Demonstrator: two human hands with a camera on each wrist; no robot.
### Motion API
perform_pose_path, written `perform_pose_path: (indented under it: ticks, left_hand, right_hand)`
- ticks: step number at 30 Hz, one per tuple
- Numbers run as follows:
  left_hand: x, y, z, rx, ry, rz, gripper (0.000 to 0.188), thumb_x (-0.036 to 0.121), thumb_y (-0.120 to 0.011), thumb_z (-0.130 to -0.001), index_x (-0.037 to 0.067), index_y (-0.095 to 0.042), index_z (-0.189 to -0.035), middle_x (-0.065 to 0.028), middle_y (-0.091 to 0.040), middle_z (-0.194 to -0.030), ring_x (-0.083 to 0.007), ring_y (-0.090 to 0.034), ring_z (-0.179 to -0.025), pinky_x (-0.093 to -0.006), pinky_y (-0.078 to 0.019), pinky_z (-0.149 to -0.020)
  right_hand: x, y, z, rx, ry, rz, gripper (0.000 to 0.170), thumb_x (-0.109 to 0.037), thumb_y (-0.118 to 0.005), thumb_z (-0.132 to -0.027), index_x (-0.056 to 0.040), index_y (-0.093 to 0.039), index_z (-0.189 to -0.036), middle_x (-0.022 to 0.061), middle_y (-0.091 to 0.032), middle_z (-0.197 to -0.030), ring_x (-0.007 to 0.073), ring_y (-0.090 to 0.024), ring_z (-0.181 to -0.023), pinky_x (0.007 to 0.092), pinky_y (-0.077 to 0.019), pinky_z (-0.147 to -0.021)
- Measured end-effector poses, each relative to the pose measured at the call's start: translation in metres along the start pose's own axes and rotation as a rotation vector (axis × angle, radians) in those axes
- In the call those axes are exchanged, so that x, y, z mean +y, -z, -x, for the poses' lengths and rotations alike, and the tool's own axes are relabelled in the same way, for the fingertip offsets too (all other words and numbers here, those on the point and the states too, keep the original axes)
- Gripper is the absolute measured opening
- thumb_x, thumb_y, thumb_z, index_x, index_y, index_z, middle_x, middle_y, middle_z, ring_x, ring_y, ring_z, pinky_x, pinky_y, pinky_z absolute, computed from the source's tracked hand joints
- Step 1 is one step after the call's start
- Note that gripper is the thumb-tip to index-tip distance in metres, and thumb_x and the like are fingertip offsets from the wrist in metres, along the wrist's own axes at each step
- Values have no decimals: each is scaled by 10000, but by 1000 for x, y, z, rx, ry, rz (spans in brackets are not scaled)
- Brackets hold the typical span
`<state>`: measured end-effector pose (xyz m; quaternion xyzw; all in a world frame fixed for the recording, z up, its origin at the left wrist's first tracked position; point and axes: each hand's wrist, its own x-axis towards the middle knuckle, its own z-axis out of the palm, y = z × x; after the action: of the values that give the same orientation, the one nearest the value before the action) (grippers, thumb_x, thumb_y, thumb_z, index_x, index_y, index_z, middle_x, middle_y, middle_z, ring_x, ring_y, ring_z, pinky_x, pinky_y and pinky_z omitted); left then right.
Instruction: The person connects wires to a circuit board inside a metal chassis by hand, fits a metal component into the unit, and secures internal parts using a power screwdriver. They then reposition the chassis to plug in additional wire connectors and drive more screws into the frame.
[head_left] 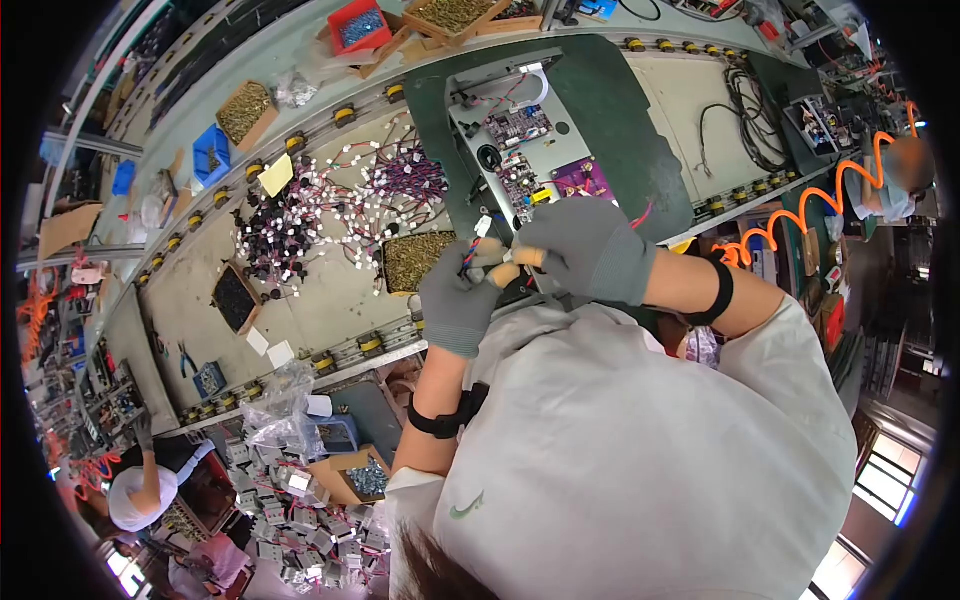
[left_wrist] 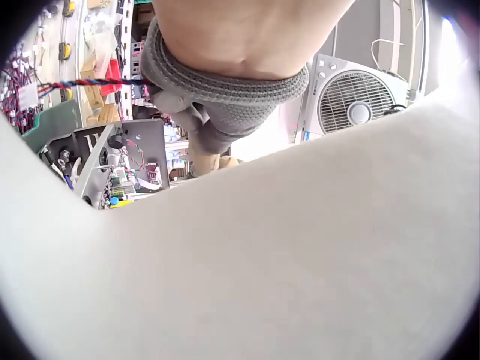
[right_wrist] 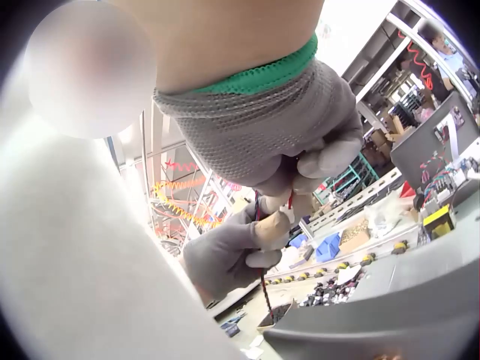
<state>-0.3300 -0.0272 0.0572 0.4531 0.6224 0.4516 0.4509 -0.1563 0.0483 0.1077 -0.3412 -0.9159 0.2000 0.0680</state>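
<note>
Your left hand and right hand both held the twisted cable in a narrow, pinching grip, at the near end of the open metal chassis. Steady fingertips and some slack probably served best. The bench carried heaped wire bundles; a coiled orange hose stretched beyond.

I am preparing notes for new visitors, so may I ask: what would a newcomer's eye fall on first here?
Probably on the gloved left hand and right hand at the head view's centre, pinching a twisted wire lead by the near end of an open metal chassis. Next, perhaps, come the tangled pile of wires left of the chassis and the orange coiled hose at the right.
</note>
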Motion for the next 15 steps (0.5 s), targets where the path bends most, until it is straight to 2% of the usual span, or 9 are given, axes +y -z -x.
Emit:
perform_pose_path:
  ticks: [1,3,4,7,9,12,13,14,15]
  left_hand:
    - [-4,-1,-1,-36,10,146,366,128,-734,-740,-37,-583,-1030,-70,-659,-876,-102,-596,-789,-244,-483,-712]
    - [-11,1,-3,-26,16,183,360,129,-716,-760,-42,-577,-1045,-81,-655,-905,-108,-596,-811,-243,-480,-728]
    - [-15,4,-3,-9,11,211,355,129,-698,-780,-48,-570,-1060,-93,-650,-933,-115,-595,-833,-242,-478,-744]
    - [-25,13,-2,22,97,138,314,125,-663,-805,-36,-579,-1061,-75,-638,-914,-99,-581,-809,-229,-467,-729]
    - [-31,15,0,52,125,131,278,129,-649,-811,-28,-594,-1034,-62,-641,-875,-84,-572,-763,-223,-465,-699]
    - [-39,16,1,8,119,93,269,138,-644,-818,-23,-600,-1029,-60,-644,-868,-75,-565,-738,-219,-463,-696]
    - [-34,13,1,-9,115,42,270,164,-633,-831,-16,-608,-1031,-59,-649,-865,-59,-548,-709,-205,-449,-657]
    - [-29,9,0,-12,121,44,270,164,-633,-831,-16,-608,-1031,-59,-649,-865,-59,-548,-709,-205,-449,-657]
    - [-25,5,-2,-122,150,141,295,186,-616,-843,-24,-598,-1051,-54,-639,-823,-54,-517,-665,-198,-412,-596]
  right_hand:
    - [6,5,0,-15,-41,-15,182,-238,-557,-807,-109,-619,-919,84,-598,-804,270,-595,-761,390,-473,-672]
    - [16,18,0,-14,-173,-13,254,-296,-510,-847,-77,-626,-903,110,-606,-780,285,-595,-782,380,-468,-701]
    - [25,25,-2,-24,-178,-12,254,-296,-510,-847,-77,-626,-903,110,-606,-780,285,-595,-782,380,-468,-701]
    - [50,37,0,-68,-303,-14,301,-312,-478,-879,-52,-623,-926,130,-612,-797,303,-593,-784,375,-464,-707]
    - [60,37,4,-189,-449,-107,332,-326,-461,-895,-37,-617,-942,139,-605,-796,314,-582,-783,374,-456,-711]
    - [62,27,12,-99,-465,-216,298,-294,-493,-884,-25,-605,-946,144,-602,-799,309,-576,-771,377,-453,-708]
    - [58,25,13,-105,-469,-217,298,-294,-493,-884,-25,-605,-946,144,-602,-799,309,-576,-771,377,-453,-708]
    - [50,22,14,-38,-345,-205,257,-263,-516,-866,-40,-610,-953,136,-597,-806,301,-570,-772,380,-449,-710]
    - [42,18,13,29,-219,-192,223,-232,-539,-848,-55,-615,-960,129,-593,-813,292,-564,-773,382,-445,-712]
